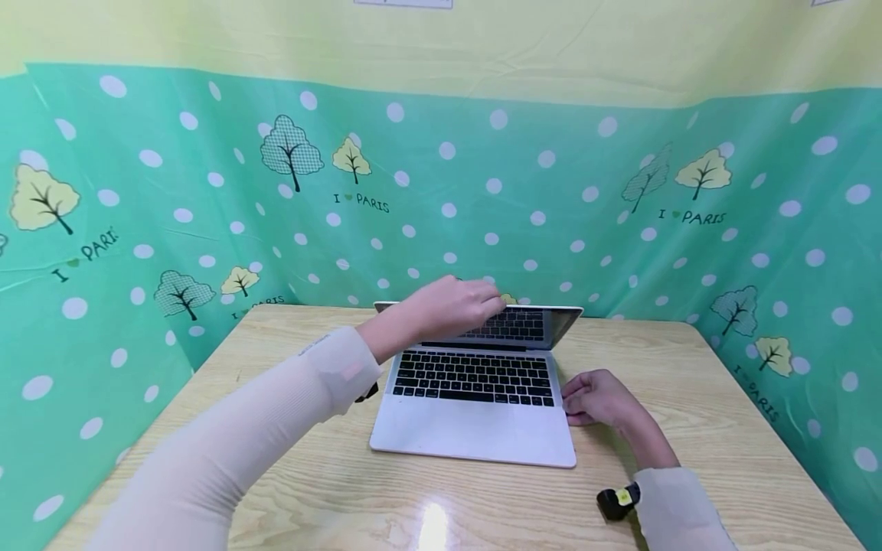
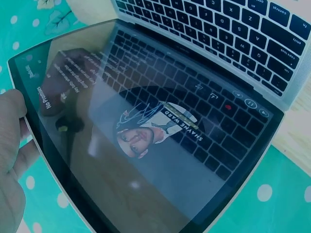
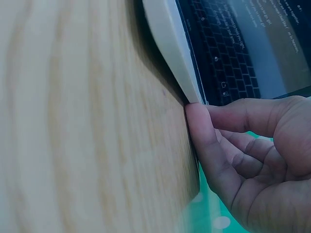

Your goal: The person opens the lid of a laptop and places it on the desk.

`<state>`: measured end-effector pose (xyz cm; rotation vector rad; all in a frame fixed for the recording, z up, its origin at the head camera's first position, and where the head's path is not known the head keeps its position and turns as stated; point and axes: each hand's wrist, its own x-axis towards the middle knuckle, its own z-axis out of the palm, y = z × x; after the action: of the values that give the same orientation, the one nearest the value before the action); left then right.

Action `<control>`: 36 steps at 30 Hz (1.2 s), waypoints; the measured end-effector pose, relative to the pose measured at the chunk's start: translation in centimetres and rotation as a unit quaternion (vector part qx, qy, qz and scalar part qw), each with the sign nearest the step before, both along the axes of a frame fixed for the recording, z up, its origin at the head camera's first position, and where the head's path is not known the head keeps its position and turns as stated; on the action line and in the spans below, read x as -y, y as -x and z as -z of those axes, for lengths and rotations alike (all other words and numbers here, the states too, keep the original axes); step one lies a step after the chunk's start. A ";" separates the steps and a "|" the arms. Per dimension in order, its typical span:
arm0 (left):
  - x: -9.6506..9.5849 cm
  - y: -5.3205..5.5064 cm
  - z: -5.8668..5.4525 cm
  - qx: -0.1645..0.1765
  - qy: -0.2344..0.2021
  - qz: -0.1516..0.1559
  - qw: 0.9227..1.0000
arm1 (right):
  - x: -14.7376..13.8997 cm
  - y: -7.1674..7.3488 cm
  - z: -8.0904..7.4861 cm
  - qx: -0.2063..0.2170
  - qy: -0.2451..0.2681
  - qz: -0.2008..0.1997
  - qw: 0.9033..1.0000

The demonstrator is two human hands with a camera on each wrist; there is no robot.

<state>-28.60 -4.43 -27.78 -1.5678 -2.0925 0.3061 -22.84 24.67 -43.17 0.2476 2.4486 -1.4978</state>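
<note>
An opened silver laptop (image 1: 475, 435) with black keys lies on the wooden table, its keyboard toward me. Across the top edge of its screen (image 2: 160, 126) reaches my left hand (image 1: 460, 308); in the left wrist view the fingers and thumb pinch the lid's rim. The lit screen carries a picture and white lyric-like text, with the keys mirrored in it. At the base's right side, my right hand (image 1: 601, 396) pinches the edge between thumb and forefinger, seen close in the right wrist view; its other fingers are curled in.
The pale wooden table (image 1: 310, 490) extends around the laptop, with a bright light reflection near its front. A green dotted curtain (image 1: 482, 191) hangs behind and at both sides. A small black camera (image 1: 615, 502) sits on the right wrist.
</note>
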 end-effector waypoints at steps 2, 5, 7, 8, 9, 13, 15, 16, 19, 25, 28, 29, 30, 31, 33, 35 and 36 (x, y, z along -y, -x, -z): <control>0.0 0.2 -0.1 0.001 0.000 -0.006 1.000 | 0.0 0.0 0.1 0.001 -0.005 0.002 1.000; 0.0 0.4 -0.1 0.002 -0.002 -0.016 1.000 | 0.0 0.0 0.1 0.002 -0.007 0.003 1.000; -0.1 0.6 -0.2 0.004 -0.006 -0.023 1.000 | 0.0 0.0 0.1 0.002 -0.005 0.003 1.000; -0.2 0.6 -0.2 0.005 -0.007 -0.027 1.000 | 0.0 0.0 0.1 0.001 -0.003 0.003 1.000; -0.3 0.8 -0.3 0.007 -0.008 -0.031 0.999 | 0.0 0.0 0.1 0.001 -0.003 0.003 1.000; -0.4 1.4 -0.3 0.020 -0.013 -0.043 0.999 | 0.0 -0.1 0.1 -0.001 -0.005 0.003 1.000; -0.5 1.7 -0.3 0.027 -0.018 -0.047 0.998 | 0.1 -0.2 0.0 0.000 -0.010 0.004 1.000; -0.5 1.9 -0.3 0.031 -0.020 -0.047 0.998 | 0.1 -0.2 0.0 0.000 -0.011 0.003 1.000; -0.6 2.3 -0.3 0.039 -0.026 -0.050 0.998 | 0.2 -0.2 0.0 0.004 -0.012 0.008 1.000; -0.8 3.1 -0.4 0.032 -0.044 -0.061 0.997 | 0.3 -0.3 0.0 0.004 -0.015 0.012 1.000; -1.0 3.6 -0.4 0.028 -0.051 -0.067 0.996 | 0.3 -0.3 -0.1 0.004 -0.018 0.012 1.000; -1.0 3.7 -0.4 0.030 -0.053 -0.070 0.996 | 0.3 -0.3 -0.1 0.003 -0.018 0.012 1.000; -1.1 3.9 -0.4 0.033 -0.053 -0.076 0.995 | 0.3 -0.3 -0.1 0.003 -0.019 0.013 1.000; -1.1 4.0 -0.4 0.036 -0.055 -0.081 0.995 | 0.3 -0.3 0.0 0.003 -0.020 0.013 1.000; -1.2 4.3 -0.5 0.042 -0.057 -0.091 0.993 | 0.3 -0.3 0.0 0.001 -0.020 0.014 1.000; -1.3 4.6 -0.5 0.050 -0.060 -0.102 0.992 | 0.3 -0.2 0.1 -0.002 -0.018 0.012 1.000; -1.3 4.7 -0.5 0.054 -0.061 -0.109 0.991 | 0.3 -0.2 0.1 -0.004 -0.018 0.010 1.000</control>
<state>-33.28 -3.14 -27.25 -1.3149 -2.3253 0.1678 -22.64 24.39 -43.28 0.2762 2.4885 -1.4660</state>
